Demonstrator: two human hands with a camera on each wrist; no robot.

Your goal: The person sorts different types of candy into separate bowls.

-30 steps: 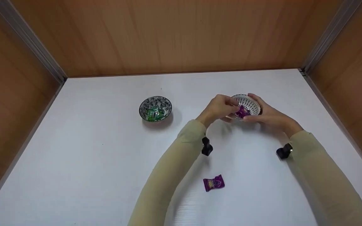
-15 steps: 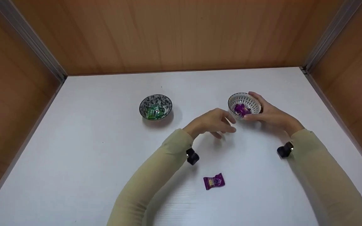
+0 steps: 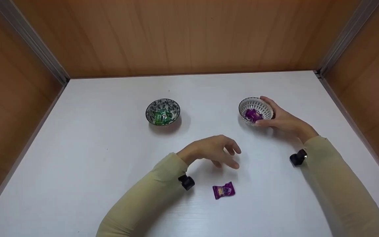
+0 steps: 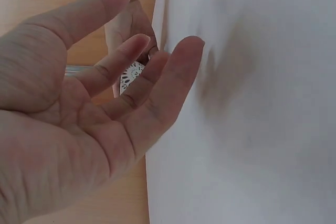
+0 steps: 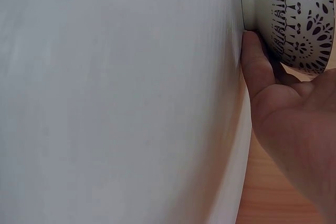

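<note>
My right hand (image 3: 283, 119) holds the right side of a small white bowl (image 3: 262, 106) with dark patterning, thumb at the near rim and fingers behind. Inside that bowl lie purple wrapped candies (image 3: 253, 115). In the right wrist view the bowl's patterned outside (image 5: 296, 22) and its foot show, with a finger low beside the foot. My left hand (image 3: 214, 150) hovers over the table with nothing in it, fingers apart and loosely bent. Just below it in the head view lies a single purple wrapped candy (image 3: 224, 190). The left wrist view shows the left palm (image 4: 79, 124) bare.
A second bowl (image 3: 153, 107), with a dark floral pattern, stands to the left and holds green wrapped candies (image 3: 162, 116). Wooden panels (image 3: 189, 36) border the white table (image 3: 77, 158) at the back and both sides.
My left hand has left the right bowl and come back toward the near side, above the loose candy. The purple candy it pinched now lies in the bowl. The right hand stays put.
</note>
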